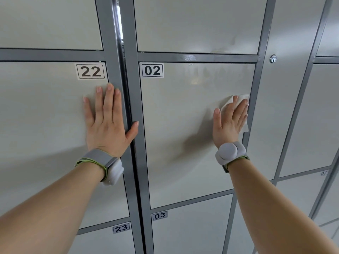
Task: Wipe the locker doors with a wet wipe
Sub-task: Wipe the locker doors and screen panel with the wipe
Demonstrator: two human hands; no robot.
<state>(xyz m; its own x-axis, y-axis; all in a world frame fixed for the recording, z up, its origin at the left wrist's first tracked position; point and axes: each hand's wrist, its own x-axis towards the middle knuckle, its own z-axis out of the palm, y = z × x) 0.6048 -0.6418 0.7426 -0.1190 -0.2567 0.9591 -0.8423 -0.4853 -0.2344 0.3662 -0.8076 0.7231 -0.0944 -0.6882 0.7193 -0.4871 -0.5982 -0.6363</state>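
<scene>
- at right edge of door 02 (183,153), right hand (229,123) pressed the wet wipe (240,98) flat, fingers (238,111) straight and together over it.
- left hand (106,125) lay flat on door 22 (45,116), fingers spread, holding nothing, thumb on the frame post (134,92).
- damp streaks (211,74) showed above; best move looked like even palm pressure, overlapping passes downward, lower half and corners covered.

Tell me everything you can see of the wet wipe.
The wet wipe is a thin white sheet, creased, like soft tissue. It lies flat against pale grey locker door 02, near the door's right edge at about mid height. The right hand presses it there with straight fingers and covers most of it; only its top and a strip down its right side show.
</scene>
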